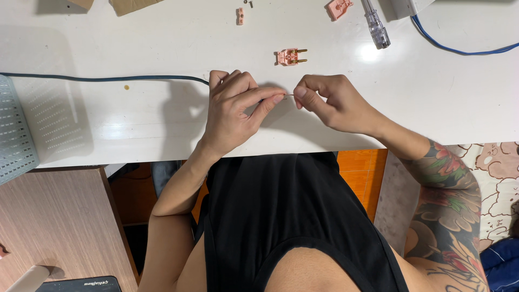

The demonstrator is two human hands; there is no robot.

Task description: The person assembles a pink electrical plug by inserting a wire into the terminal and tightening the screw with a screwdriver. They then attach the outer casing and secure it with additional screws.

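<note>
My left hand (235, 111) grips the end of a dark cable (108, 79) that runs in from the left across the white table (162, 38). Its thumb and forefinger pinch a thin bare wire tip (289, 95). My right hand (327, 103) pinches the same wire tip from the right side. Both hands hover just above the table's near edge. Beyond the hands lies an opened pink plug half with two brass pins (291, 56).
A pink plug cover (338, 7) and a small pink clamp piece (239, 15) lie at the back. A clear-handled screwdriver (376, 24) lies next to a blue cable (459, 50). A grey perforated basket (16, 130) stands at the left; a wooden surface (59, 221) sits below.
</note>
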